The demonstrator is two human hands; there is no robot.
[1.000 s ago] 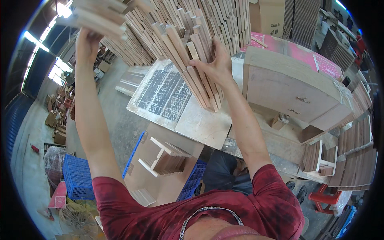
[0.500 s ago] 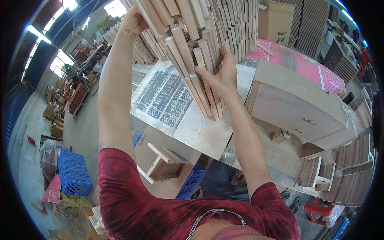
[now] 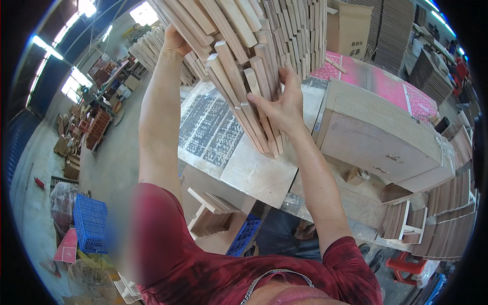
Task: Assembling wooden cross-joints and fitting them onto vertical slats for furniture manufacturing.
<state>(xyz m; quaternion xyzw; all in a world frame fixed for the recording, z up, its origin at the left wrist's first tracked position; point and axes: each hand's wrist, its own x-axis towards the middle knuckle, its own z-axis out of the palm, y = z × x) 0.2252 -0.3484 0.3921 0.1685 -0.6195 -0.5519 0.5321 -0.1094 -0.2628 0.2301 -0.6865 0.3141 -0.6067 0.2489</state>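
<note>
A tall bundle of light wooden strips (image 3: pixel 244 71) leans over the workbench, its strips staggered in overlapping layers. The lower end of the bundle comes down at the metal-topped bench (image 3: pixel 259 178). At the upper left, my left hand (image 3: pixel 177 42) grips the bundle's outer side, its fingertips hidden behind the wood. My right hand (image 3: pixel 285 104) clasps the lower right side, thumb across the front and fingers round the far edge. More upright wooden strips (image 3: pixel 305 35) stand close behind the bundle.
To the right of the bundle sits a long pale wooden box (image 3: pixel 376 137), with a pink patterned sheet (image 3: pixel 371 81) behind it. White-edged brown panels (image 3: pixel 211 216) lie below the bench's near edge. A blue crate (image 3: pixel 91 223) stands on the floor at left.
My left hand and arm have shifted slightly right and down. The bundle's lower end sits a touch lower, and my right hand keeps nearly the same hold.
</note>
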